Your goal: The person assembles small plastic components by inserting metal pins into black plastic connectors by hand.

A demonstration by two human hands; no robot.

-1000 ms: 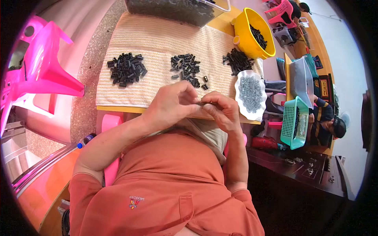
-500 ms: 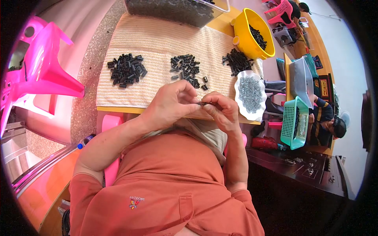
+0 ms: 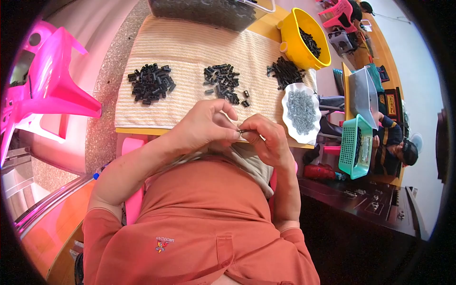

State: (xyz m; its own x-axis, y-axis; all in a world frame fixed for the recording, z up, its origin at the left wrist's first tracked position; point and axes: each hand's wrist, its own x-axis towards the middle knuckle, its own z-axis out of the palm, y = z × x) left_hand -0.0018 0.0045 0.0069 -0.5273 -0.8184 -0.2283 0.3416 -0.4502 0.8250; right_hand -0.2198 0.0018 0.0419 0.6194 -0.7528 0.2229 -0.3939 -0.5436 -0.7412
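Note:
In front of my belly, at the table's near edge, both hands meet around a small black part [image 3: 243, 131]. My right hand [image 3: 267, 136] pinches it between thumb and forefinger. My left hand [image 3: 209, 123] has thumb and a fingertip closed at the part's other end, its forefinger arched above. The fingers cover most of the piece, so its exact kind is hidden. Beyond my hands, a pile of short black tubes [image 3: 152, 84] lies at the left and a looser pile of black pieces [image 3: 222, 81] in the middle. Two single black pieces [image 3: 245, 99] lie beside the middle pile.
A striped towel [image 3: 185, 47] covers the table. At the right stand a white scalloped dish [image 3: 287, 110] of small clear pieces, a heap of slim black parts [image 3: 286, 73] and a yellow tub [image 3: 297, 38]. A clear bin [image 3: 204, 14] sits at the back. Another person [image 3: 392, 137] sits far right.
The hands have shifted very slightly toward me, still meeting at the small part. The view has moved a little; the piles and containers look the same.

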